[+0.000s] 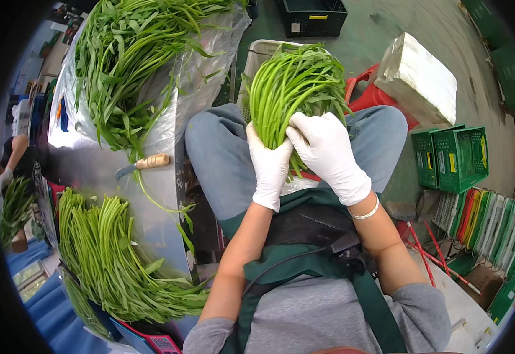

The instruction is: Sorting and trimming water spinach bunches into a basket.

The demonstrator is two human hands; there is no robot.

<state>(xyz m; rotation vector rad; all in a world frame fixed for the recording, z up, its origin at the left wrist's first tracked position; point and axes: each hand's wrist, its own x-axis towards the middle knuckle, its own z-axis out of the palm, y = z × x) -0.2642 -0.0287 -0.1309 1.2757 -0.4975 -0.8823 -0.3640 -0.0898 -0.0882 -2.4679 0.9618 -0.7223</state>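
Note:
Between my knees I hold a bunch of leafy green vegetable stems (279, 93), its leaves drooping forward over a pale plastic crate (243, 71). My left hand (268, 166), in a white glove, grips the bunch from the left side, low on the stems. My right hand (326, 150), gloved too, has its fingers bent at the bunch's right side; whether they pinch a stem is hidden. To the left, on a metal table (160, 221), lie a large loose pile of the greens (120, 66) on clear plastic, a hooked knife with a wooden handle (151, 161), and stacked greens (102, 248) nearer to me.
A white foam box (416, 79) rests on a red stool (368, 95) at the right. Green crates (461, 157) and upright colored baskets (489, 230) stand beyond. A black crate (315, 17) is ahead. At the far left, a co-worker's gloved hand (4, 179) is beside more greens.

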